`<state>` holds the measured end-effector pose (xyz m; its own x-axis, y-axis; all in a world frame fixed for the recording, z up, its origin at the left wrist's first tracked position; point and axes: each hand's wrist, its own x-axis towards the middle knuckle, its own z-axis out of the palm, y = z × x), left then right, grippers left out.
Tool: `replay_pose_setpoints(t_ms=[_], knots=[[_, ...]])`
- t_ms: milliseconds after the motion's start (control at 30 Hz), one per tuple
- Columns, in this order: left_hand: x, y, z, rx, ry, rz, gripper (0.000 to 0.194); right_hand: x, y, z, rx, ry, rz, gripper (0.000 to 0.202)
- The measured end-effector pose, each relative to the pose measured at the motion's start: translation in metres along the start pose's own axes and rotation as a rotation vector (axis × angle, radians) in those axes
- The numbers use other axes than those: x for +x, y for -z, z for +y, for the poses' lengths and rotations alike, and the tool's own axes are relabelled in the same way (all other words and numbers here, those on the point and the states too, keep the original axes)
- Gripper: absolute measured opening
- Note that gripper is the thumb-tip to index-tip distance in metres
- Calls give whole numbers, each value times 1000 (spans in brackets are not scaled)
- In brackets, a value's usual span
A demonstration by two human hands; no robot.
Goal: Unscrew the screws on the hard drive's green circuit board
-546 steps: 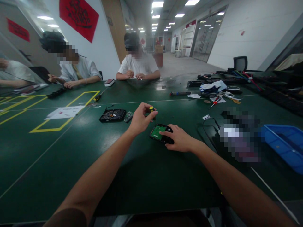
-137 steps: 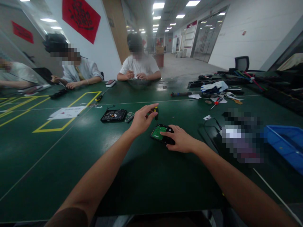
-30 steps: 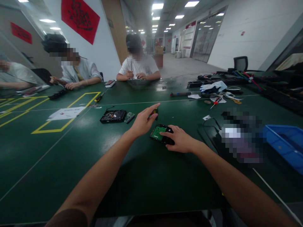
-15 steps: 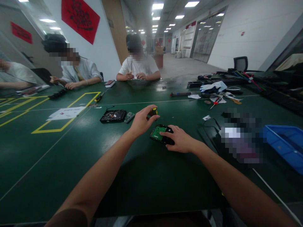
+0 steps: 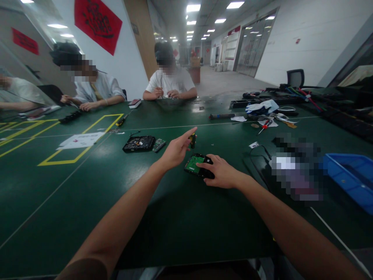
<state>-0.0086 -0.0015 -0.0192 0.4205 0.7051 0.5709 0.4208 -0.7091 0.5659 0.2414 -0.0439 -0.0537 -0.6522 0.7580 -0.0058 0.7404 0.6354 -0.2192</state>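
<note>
My left hand (image 5: 178,148) is closed around a yellow-and-black screwdriver (image 5: 192,140), its index finger stretched out past the handle. The screwdriver stands roughly upright at the far edge of a hard drive (image 5: 194,163); whether its tip touches the drive I cannot make out. The drive lies with its green circuit board facing up. From the right, my right hand (image 5: 219,171) grips it, the fingers over its far side and top and the thumb at the near edge. To the left lie another opened hard drive (image 5: 139,144) and a loose circuit board (image 5: 159,145).
A blue bin (image 5: 349,175) and a blurred-out object (image 5: 294,175) with a cable are at right. Farther back lie a red screwdriver (image 5: 265,126), a dark rod-shaped tool (image 5: 222,116) and a yellow screwdriver (image 5: 121,119). White paper (image 5: 81,140) lies left. Several people sit across the green table (image 5: 72,202).
My left index finger has gone from curled over the screwdriver's top to stretched out forward, and more of the handle now shows. My right hand and the hard drive stay in place.
</note>
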Motion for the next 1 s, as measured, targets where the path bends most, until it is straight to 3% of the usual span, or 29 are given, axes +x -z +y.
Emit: replay_pose_setpoints(t_ms=[267,500,600,1000], knots=[[3,2,3,184,-7,171,38,0,2,0,13,-2,-11,76],[1,1,2,149,-34,110,49,0,2,-1,11,3,-8,76],[1,1,3,174,-30,140,52,0,2,-1,12,-4,-15,76],[3,3,4,217,-7,163,41,-1,3,-1,25,-16,-29,76]])
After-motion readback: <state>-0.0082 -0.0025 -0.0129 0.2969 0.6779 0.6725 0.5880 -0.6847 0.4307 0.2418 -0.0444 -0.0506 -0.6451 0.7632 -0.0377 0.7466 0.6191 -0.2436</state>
